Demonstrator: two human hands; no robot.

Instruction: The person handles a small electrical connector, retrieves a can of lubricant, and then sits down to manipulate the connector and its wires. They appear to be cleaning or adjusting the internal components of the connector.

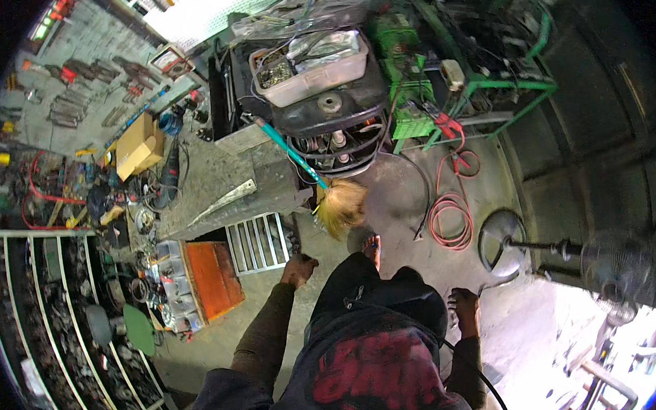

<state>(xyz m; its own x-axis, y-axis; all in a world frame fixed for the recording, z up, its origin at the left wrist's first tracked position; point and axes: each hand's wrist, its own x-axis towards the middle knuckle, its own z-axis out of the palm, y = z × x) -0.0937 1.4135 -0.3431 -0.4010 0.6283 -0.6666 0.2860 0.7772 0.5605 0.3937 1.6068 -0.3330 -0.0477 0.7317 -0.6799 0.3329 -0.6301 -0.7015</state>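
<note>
My left hand (300, 270) hangs in front of me, loosely curled, with nothing seen in it. It is nearest to a slatted metal rack (258, 244) beside the workbench, and appears apart from it. My right hand (464, 306) hangs low at my other side, fingers slightly bent and a little apart, holding nothing. A thin black cord (490, 386) runs down past my right forearm. Ahead of my feet a broom (341, 206) with straw bristles and a teal handle leans against the bench. One foot (372, 249) shows beyond my dark clothing.
A cluttered workbench (210, 176) bears a cardboard box (138, 147) and tools. Ahead stands a dark machine under a white plastic bin (317, 81). Red hose (450, 224) lies coiled on the floor, near a standing fan (622, 267). Metal shelving (45, 233) fills the left; a green frame (515, 88) stands right.
</note>
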